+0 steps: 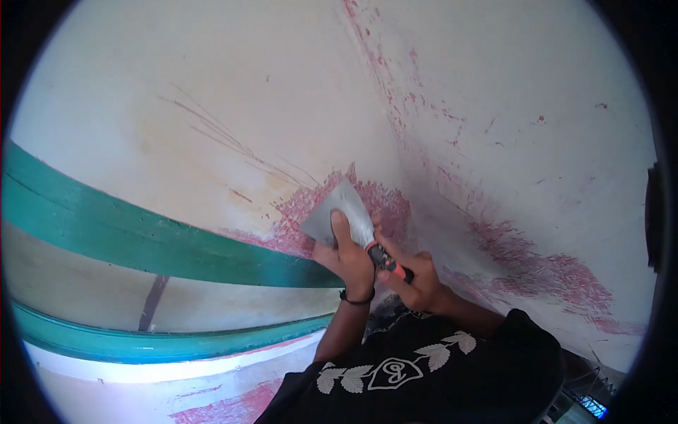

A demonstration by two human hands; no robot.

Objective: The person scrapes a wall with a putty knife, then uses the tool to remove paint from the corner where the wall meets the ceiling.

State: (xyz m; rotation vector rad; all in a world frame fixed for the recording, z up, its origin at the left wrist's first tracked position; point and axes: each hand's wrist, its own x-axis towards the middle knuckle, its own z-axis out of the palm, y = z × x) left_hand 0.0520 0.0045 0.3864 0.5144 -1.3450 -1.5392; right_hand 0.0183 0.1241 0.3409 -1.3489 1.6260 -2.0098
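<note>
A wide scraper (359,220) with a flat metal blade and a black and red handle lies against the wall (233,63). My right hand (421,280) is closed around its handle. My left hand (355,264), with a dark band on the wrist, grips the blade near the handle; its thumb presses flat on the metal, and its other fingers are partly hidden behind. The blade's upper tip touches a rough reddish patch (392,205) where the pale coating is gone.
Below and left, a green painted beam (141,240) runs along the wall, with a turquoise ledge (169,348) lower down. The walls meet in a corner at the middle. Another scraped reddish patch (558,275) marks the right wall. A dark object (654,219) stands at the right edge.
</note>
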